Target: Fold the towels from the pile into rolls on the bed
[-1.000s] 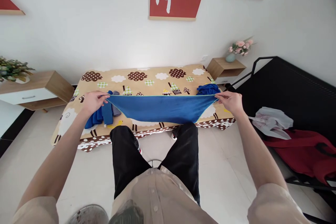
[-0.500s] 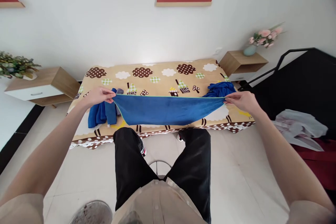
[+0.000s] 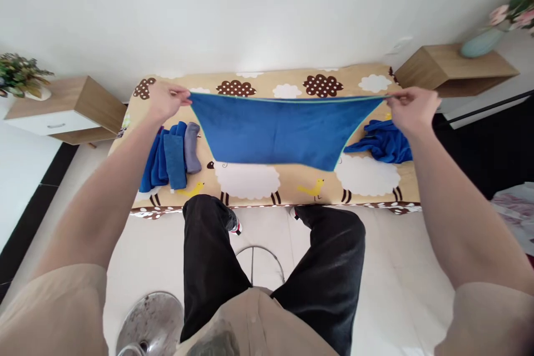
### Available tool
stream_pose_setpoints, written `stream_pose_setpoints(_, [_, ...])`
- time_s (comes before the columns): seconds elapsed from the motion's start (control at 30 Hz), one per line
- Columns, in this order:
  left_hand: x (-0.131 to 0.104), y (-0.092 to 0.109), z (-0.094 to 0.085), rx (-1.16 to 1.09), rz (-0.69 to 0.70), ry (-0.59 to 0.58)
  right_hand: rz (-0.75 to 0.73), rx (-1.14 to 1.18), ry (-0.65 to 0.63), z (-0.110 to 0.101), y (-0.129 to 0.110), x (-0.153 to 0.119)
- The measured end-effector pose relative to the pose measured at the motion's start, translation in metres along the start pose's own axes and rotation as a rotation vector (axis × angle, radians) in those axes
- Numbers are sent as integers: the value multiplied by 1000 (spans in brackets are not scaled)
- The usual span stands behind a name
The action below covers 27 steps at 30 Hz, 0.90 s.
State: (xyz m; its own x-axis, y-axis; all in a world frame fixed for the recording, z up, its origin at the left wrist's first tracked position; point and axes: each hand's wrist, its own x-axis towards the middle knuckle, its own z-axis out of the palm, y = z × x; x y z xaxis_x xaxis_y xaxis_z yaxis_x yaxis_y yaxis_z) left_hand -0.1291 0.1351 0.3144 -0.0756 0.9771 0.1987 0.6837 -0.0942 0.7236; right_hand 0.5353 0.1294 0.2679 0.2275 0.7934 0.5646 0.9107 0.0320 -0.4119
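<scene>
A blue cloth [image 3: 275, 130] with a pale green edge is stretched above the patterned bedspread [image 3: 246, 181]. My left hand [image 3: 170, 101] pinches its upper left corner, and my right hand [image 3: 413, 108] pinches the upper right one. Below my left hand, folded blue cloths [image 3: 155, 169] lie side by side with a folded grey cloth [image 3: 192, 147]. Under my right hand is a crumpled heap of blue cloth [image 3: 386, 142], partly hidden by my wrist and forearm.
Wooden nightstands stand at the left [image 3: 56, 105] and right [image 3: 459, 67], with flowers on both. My knees are close to the bed's front edge. A round metal base [image 3: 152, 322] is on the floor at lower left.
Both hands have risen and spread farther apart, lifting the cloth toward the far side of the bed. The view has tilted down, and the red wall pictures are out of frame.
</scene>
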Motion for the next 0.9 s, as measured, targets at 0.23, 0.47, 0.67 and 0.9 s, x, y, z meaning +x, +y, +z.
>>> stream_pose_setpoints(0.23, [-22,-2,-15,212,390,346,-143,338,168,6,12,-9])
stream_pose_setpoints(0.47, [-84,-82,34,293,477,140,-5,313,52,46,29,-113])
stream_pose_setpoints(0.67, [-138,-149,95,397,275,-288,152,189,-365,85,49,-205])
stream_pose_setpoints(0.9, [-179,-197,141,468,54,-618,352,-15,-741,116,74,-265])
